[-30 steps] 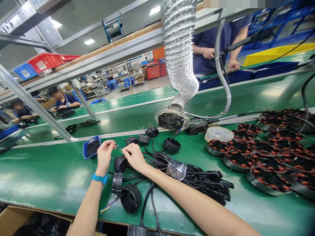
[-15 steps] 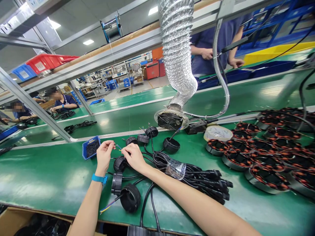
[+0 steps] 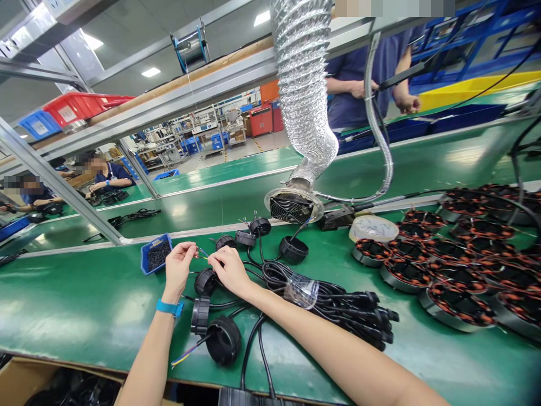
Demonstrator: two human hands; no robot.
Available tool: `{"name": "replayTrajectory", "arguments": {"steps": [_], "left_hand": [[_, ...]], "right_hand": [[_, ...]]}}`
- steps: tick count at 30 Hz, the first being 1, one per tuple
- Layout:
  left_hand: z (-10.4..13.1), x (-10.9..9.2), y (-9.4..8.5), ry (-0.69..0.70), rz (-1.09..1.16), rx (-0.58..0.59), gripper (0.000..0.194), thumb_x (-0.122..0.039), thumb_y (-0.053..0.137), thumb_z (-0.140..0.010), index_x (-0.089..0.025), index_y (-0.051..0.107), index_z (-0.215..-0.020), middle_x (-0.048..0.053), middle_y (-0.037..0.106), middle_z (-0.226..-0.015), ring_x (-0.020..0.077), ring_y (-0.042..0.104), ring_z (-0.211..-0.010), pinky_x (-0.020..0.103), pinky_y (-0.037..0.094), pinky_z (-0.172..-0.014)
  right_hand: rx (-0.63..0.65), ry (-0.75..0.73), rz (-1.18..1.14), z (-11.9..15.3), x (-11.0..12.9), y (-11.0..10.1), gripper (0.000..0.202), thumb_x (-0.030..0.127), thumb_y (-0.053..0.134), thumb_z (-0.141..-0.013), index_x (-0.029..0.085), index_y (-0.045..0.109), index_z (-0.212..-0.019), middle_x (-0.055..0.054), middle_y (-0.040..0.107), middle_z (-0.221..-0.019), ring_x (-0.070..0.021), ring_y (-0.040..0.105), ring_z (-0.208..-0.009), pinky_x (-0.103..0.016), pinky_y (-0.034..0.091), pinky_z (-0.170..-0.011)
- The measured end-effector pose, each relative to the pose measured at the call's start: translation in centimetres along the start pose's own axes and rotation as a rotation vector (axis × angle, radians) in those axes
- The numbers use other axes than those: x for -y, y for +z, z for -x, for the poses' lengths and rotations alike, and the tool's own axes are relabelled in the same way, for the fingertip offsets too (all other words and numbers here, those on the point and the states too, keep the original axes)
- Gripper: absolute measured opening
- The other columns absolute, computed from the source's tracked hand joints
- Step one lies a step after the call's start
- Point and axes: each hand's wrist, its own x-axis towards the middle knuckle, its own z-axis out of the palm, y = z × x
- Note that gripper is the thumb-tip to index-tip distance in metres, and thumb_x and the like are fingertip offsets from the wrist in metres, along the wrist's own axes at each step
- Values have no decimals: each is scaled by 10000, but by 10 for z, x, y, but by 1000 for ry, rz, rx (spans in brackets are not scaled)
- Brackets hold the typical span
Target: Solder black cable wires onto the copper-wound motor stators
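Both of my hands meet above the green bench, close to a group of black round caps. Fine coloured wires run between them. My left hand, with a blue band at the wrist, is closed in a pinch at the wires' left end. My right hand pinches the same wires a little further right, its fingertips partly hidden. Just below the right hand sits a black cap. Nearer me, another black cap lies with coloured wire ends sticking out to its left.
Left of my hands stands a blue bin of small black pieces. A bundle of black cables lies to the right, before rows of copper-wound stators. A silver duct hangs over a fan. A co-worker stands across the bench.
My hands keep almost the same pinch on the wires, with barely any movement. Across the bench, the co-worker's hand on the right has lifted slightly and its fingers have curled.
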Motion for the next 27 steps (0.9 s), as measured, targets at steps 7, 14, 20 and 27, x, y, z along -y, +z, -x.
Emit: {"name": "replayTrajectory", "arguments": {"steps": [7,14,20,27], "left_hand": [[-3,-4,-6,-70,7,84,266,-381,767,-749,-151,695,-860,22,658,-759,126,583,-643,256,483,-644],[-7,-6,-18,4,-237,171,272,-437,664,-830,-166,652,-811,-16,557,-673,122,488,-625,235,398,-594],[-4,-13,-17,-7,-308,298,279,-434,623,-856,-173,619,-758,-14,543,-685,130,480,-640,242,397,-604],[-5,-11,-19,-21,-228,290,233,-390,699,-811,-159,690,-839,14,636,-745,131,549,-663,246,446,-634]], "right_hand": [[6,0,-6,0,1,-1,263,177,566,-951,214,682,-718,10,722,-811,-173,567,-879,-337,348,-835],[-4,-32,18,2,0,0,237,192,587,-947,199,686,-733,0,703,-791,-168,547,-866,-333,342,-835],[-8,-77,49,2,0,2,182,194,605,-938,194,703,-784,-10,691,-791,-172,540,-869,-334,343,-849],[-14,-86,48,3,0,2,180,188,607,-937,189,700,-782,-5,692,-790,-169,542,-864,-330,345,-842]]}}
